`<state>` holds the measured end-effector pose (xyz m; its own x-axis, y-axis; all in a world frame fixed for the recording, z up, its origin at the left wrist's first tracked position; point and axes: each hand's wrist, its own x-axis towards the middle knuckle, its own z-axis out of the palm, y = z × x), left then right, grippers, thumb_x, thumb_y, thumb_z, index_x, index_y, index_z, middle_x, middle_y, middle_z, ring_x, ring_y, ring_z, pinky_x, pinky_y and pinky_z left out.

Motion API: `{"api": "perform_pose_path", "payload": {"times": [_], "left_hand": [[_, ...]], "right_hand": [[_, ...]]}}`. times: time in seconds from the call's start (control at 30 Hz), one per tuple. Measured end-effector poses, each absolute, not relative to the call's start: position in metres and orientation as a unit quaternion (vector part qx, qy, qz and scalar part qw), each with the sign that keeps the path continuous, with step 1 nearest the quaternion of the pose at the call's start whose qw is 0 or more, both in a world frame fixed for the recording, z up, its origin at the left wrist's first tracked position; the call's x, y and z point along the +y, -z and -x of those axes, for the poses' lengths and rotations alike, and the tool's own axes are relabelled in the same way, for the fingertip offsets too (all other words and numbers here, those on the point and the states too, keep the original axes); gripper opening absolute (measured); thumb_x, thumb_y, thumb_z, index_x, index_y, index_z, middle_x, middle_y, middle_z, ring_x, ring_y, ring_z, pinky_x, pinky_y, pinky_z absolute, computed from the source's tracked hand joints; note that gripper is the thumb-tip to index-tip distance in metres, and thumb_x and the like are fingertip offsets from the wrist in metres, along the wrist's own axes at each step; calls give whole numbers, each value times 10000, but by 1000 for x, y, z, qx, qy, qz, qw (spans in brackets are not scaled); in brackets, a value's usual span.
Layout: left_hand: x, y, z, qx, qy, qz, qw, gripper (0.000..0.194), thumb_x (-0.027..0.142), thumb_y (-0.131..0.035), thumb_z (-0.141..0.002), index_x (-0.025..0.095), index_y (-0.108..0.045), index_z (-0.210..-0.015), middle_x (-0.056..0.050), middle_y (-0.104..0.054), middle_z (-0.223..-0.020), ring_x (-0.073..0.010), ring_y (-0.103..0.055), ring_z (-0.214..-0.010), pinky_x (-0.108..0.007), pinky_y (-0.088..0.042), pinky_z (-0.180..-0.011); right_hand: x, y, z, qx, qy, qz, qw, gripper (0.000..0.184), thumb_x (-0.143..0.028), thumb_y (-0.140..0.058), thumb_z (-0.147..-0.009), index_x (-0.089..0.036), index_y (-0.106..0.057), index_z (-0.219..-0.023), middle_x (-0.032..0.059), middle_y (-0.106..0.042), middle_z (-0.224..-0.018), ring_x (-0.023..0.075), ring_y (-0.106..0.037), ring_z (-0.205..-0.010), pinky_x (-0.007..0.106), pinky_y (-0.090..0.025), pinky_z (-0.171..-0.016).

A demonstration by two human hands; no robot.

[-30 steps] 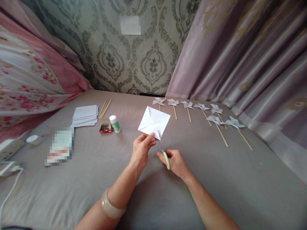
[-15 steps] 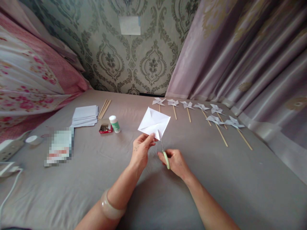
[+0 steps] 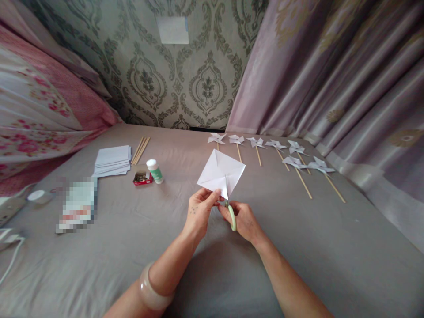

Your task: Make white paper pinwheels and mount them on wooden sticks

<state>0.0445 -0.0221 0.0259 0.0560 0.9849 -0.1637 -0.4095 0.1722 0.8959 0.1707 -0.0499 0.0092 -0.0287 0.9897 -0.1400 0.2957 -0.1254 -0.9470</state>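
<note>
A white paper square (image 3: pixel 222 170) with creases hangs above the grey sheet, one corner pointing down toward me. My left hand (image 3: pixel 200 210) pinches it near that lower corner, thumb on top. In my right hand (image 3: pixel 243 221) is a pair of scissors (image 3: pixel 233 217) with pale green handles. Their blades reach into the paper beside my left thumb, along the line from the near corner toward the middle. Part of the handle is hidden by my right fingers.
Several paper pinwheels (image 3: pixel 296 162) on sticks lie at the back right. Toward the left are stacked white papers (image 3: pixel 113 160), wooden sticks (image 3: pixel 140 151), a small red box (image 3: pixel 142 178) of metal pieces, a white-and-green bottle (image 3: pixel 155 171), a blurred packet (image 3: pixel 78 204) and a power strip (image 3: pixel 10 210).
The scissors have moved deeper into the paper, their handles now closer to its near corner. Paper and left hand have shifted slightly right, and the whole view has turned a little.
</note>
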Motion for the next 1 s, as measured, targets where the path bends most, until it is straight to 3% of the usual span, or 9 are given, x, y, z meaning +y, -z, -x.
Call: {"api": "perform_pose_path", "payload": {"times": [1.0], "left_hand": [[-21, -25, -43, 414, -540, -324, 657, 225, 308, -756, -644, 126, -626, -627, -25, -646, -616, -77, -545, -548, -202, -435, -589]], "right_hand": [[-50, -6, -171, -556, -421, 604, 385, 397, -448, -611, -704, -184, -400, -497, -56, -323, -471, 68, -284, -464, 216, -205, -415]]}}
